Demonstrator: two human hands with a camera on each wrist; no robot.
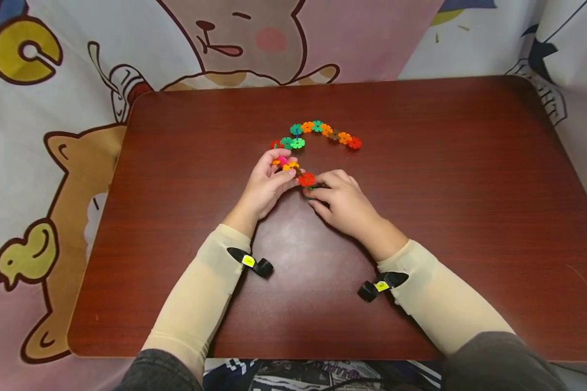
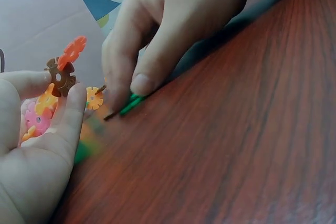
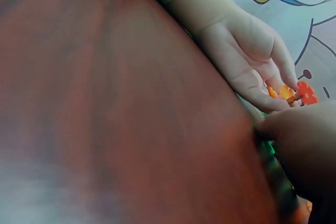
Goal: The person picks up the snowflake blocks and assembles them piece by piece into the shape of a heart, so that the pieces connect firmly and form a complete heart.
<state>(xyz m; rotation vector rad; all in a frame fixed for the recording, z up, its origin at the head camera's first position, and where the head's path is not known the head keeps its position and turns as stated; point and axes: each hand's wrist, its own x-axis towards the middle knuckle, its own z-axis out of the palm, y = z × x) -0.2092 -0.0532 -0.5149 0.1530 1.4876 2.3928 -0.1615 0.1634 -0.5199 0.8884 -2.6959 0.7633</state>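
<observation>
My left hand (image 1: 266,184) pinches a short chain of notched, flower-shaped plastic discs. In the left wrist view it includes a pink disc (image 2: 38,118), a yellow disc (image 2: 47,99), a brown disc (image 2: 61,77) between thumb and finger, and an orange-red disc (image 2: 72,52) standing up at its end. Just right of it, my right hand (image 1: 344,205) reaches down to the table and pinches a green disc (image 2: 131,104), mostly hidden by the fingers. Beyond both hands lies a curved chain of discs (image 1: 317,126). Whether the held chain joins it, I cannot tell.
The curved chain ends in a red disc (image 1: 354,143) at the right, with a light green disc (image 1: 298,143) nearer the left hand. All lies on a brown wooden table (image 1: 445,163) with rounded corners. A cartoon-printed cloth (image 1: 362,38) hangs behind and at the left.
</observation>
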